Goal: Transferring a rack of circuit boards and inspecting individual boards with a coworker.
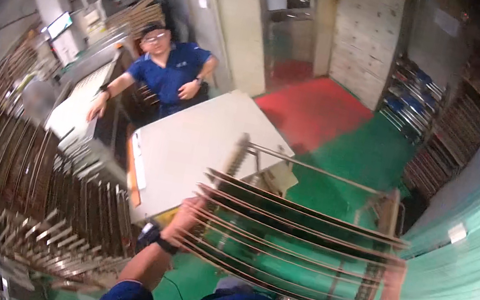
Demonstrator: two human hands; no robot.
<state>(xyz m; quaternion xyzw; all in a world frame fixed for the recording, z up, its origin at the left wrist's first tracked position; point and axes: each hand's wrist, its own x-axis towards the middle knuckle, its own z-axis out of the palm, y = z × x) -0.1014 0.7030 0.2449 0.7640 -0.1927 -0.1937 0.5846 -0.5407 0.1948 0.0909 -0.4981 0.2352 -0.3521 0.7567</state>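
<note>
A slotted rack (393, 219) with toothed sides and a thin crossbar is held out in front of me. Several thin, dark brown panels (305, 217) with light edges lie across it, spaced apart one behind another. My left hand (184, 216) is closed around the rack's left side, by the panel ends. On the opposite side my right hand (394, 280) grips the rack, its fingers partly hidden and slightly blurred. Dark bands circle both of my wrists.
A white-topped table (199, 123) stands just beyond the rack. A co-worker (167, 70) in a blue shirt is behind it at left. Dense racks of brown panels (8, 154) crowd my left. Stacked shelves (447, 141) and translucent sheeting (478, 256) line the right; the floor (373, 157) is green and red.
</note>
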